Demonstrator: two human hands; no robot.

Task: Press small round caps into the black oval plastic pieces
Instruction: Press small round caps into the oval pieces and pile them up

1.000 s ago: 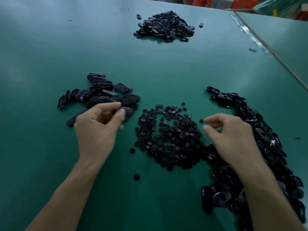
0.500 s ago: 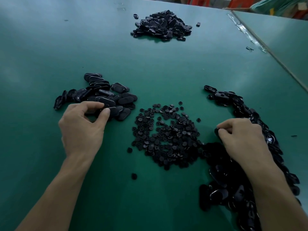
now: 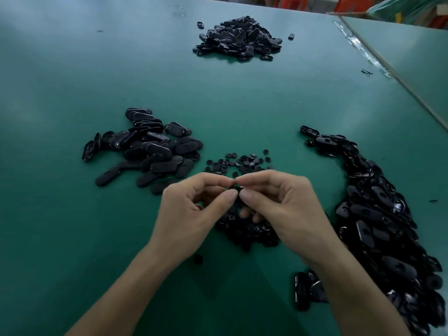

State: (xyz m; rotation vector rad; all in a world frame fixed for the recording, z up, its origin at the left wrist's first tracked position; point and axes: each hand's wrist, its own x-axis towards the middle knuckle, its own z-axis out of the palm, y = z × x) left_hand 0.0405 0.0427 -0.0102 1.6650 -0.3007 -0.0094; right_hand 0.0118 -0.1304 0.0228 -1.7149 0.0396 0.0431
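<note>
My left hand point(image 3: 194, 209) and my right hand point(image 3: 283, 204) meet above the heap of small round caps point(image 3: 244, 163). Their thumbs and forefingers pinch one black oval piece point(image 3: 234, 188) between them; only a sliver of it shows. Whether a cap sits in it is hidden by the fingers. A group of black oval pieces point(image 3: 150, 146) lies to the left. A long band of black oval pieces point(image 3: 378, 214) runs down the right side.
A third heap of black pieces point(image 3: 238, 40) sits far back on the green table point(image 3: 72, 214). One loose cap point(image 3: 198, 259) lies near my left wrist. The table's seam point(image 3: 388, 69) runs diagonally at the right. Orange stools stand beyond the far edge.
My left hand left the left group and my right hand left the right band. Both came together at the middle over the caps, now pinching one oval piece.
</note>
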